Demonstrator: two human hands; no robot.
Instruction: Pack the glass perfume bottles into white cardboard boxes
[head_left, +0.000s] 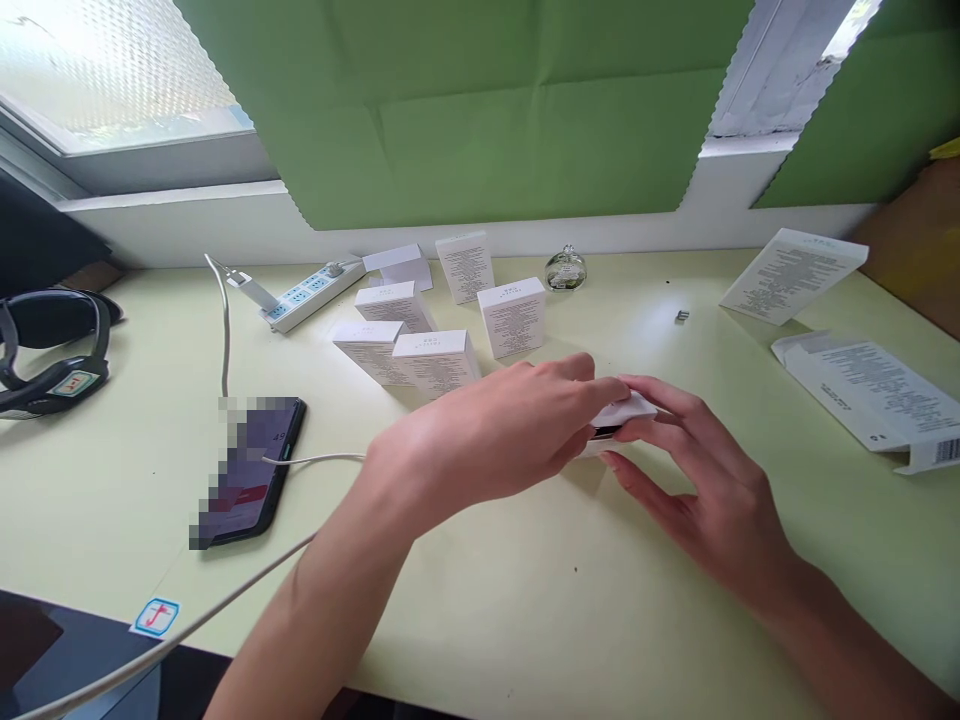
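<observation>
Between my two hands is a small white box [632, 409], its flap side toward me, with a dark gap showing at its edge. My left hand [517, 420] reaches across from the left, fingers closed on the box's top and left side and covering much of it. From the right, my right hand [697, 480] grips the box's right side between bent fingers and thumb. Just behind my left hand stand several white printed boxes [512, 318], upright on the table. A round glass bottle [565, 270] of pale liquid sits farther back.
On the right a printed box leans [793, 278], and an opened, flattened carton [874, 390] lies nearby. A tiny metal piece [682, 316] rests on the pale table [480, 620]. To the left are a phone [251, 470] with a cable, a power strip [315, 295] and a black headset [64, 370].
</observation>
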